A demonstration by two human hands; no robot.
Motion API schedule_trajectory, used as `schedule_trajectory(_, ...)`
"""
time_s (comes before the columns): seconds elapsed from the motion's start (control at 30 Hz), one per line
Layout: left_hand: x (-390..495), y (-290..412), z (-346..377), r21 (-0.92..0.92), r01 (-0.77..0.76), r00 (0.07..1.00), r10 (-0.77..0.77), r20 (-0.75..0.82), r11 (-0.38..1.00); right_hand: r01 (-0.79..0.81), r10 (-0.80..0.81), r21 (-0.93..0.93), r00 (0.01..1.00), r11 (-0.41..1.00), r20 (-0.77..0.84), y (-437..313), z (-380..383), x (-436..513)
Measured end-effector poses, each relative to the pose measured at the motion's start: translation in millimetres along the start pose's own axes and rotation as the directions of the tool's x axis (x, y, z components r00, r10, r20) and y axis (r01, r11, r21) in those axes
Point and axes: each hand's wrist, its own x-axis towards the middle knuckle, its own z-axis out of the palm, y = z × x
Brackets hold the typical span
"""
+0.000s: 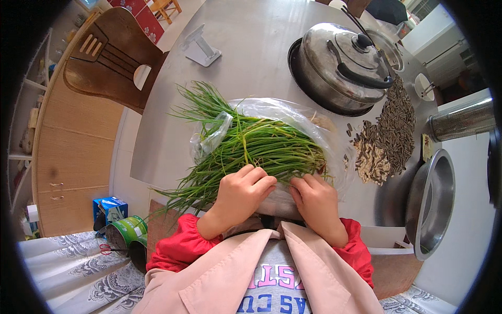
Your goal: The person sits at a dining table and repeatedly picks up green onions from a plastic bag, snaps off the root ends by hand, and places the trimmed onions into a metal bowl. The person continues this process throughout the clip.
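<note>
A large bundle of thin green onions (270, 143) lies across a clear plastic bag (270, 106), leaf tips to the left and root ends to the right. A yellowish strand (245, 143) crosses over the stalks. My left hand (245, 188) has its fingers curled on stalks at the bundle's near edge. Close by on the right, my right hand (315, 196) bends its fingers against the near side of the root ends. Its fingertips are partly hidden, so whether it grips a stalk is unclear. Red sleeves cover both forearms.
On the metal table (251, 47) stand a lidded pot (333, 59) and a pale stand (202, 49). Sunflower seeds (398, 121) and pale pieces (370, 161) are heaped right. A steel basin (431, 204) tilts beyond the right edge. A wooden chair (113, 59) stands left.
</note>
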Motion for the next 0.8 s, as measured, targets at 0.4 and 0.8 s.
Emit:
schedule_trajectory(0.4, -3.2, -13.0, -0.7, 0.068, -0.080, 0.997, 0.079, 0.023, 0.994, -0.004, 0.001, -0.081, 0.999, 0.997, -0.037, -5.3, 15.2, 10.0)
schedule_trajectory(0.8, 32.9, 8.9, -1.9, -0.134, -0.070, 0.990, 0.051, -0.135, 0.989, -0.112, 0.273, 0.574, 0.940, 0.811, -0.202, -3.7, -33.2, 9.0)
